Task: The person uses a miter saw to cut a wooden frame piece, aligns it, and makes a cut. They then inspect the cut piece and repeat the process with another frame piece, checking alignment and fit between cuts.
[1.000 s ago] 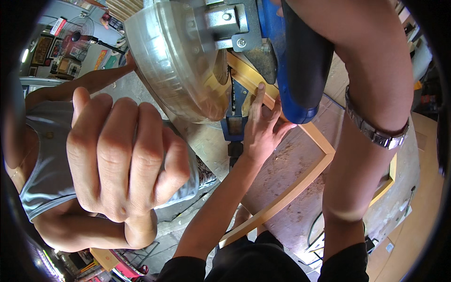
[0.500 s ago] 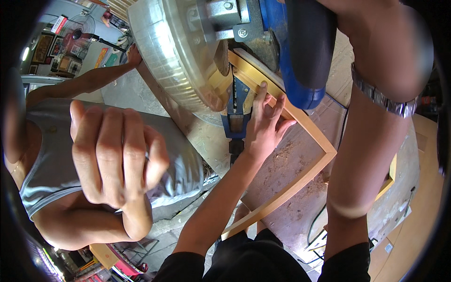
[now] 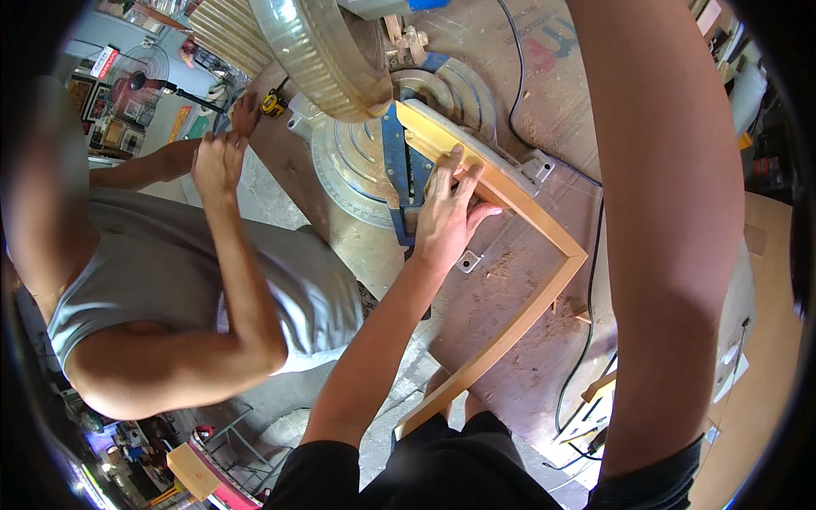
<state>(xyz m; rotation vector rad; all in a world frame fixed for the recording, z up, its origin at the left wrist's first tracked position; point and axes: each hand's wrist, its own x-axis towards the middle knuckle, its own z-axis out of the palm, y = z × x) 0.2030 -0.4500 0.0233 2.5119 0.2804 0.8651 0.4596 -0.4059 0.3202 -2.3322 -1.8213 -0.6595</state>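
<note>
My left hand (image 3: 446, 208) lies with spread fingers on one arm of an L-shaped wooden frame piece (image 3: 531, 310), pressing it against the fence (image 3: 510, 161) of a miter saw. The wood's far end rests on the saw's blue-and-grey turntable (image 3: 353, 166), next to the blade slot. Its other arm runs back toward my body, past a mitred corner. Above stands the raised saw head with its clear ribbed blade guard (image 3: 327, 59). My right arm (image 3: 671, 221) reaches up past the top edge, and its hand is out of view.
A co-worker in a grey sleeveless top (image 3: 212, 263) stands at the left, one hand by a yellow tape measure (image 3: 274, 103) on the bench. Sawdust and offcuts lie on the bench top (image 3: 476, 323). A black cable (image 3: 595, 280) runs across its right part.
The saw head has risen with my right arm, and my right hand has left the view. The co-worker's raised hand has moved back. My left hand stays on the wood.
</note>
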